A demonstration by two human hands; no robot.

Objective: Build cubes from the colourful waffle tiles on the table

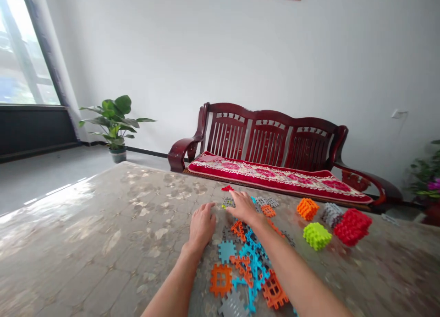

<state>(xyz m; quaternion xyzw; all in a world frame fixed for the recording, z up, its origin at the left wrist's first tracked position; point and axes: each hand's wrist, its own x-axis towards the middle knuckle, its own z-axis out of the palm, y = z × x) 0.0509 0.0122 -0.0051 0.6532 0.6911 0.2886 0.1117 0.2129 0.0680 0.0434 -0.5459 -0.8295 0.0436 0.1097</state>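
Note:
My right hand [243,207] reaches over the far end of a pile of plastic interlocking pieces, with forefinger and thumb apart. Its forefinger tip is close to a small red piece [227,188]; I cannot tell whether they touch. A grey window-like piece [228,201] with a yellow-green bit by it lies between finger and thumb. My left hand [203,223] rests on the table left of the pile, fingers loosely stretched and holding nothing. Nearer lie a teal square piece [227,252], an orange window piece [221,280] and several blue pieces [256,266], partly behind my right forearm.
On the right stand assembled cubes: orange [307,209], yellow-green [316,236], grey [332,215] and red [353,226]. The patterned tablecloth [113,243] spreads to the left. Beyond the table are a wooden bench [268,138] and a potted plant [118,117].

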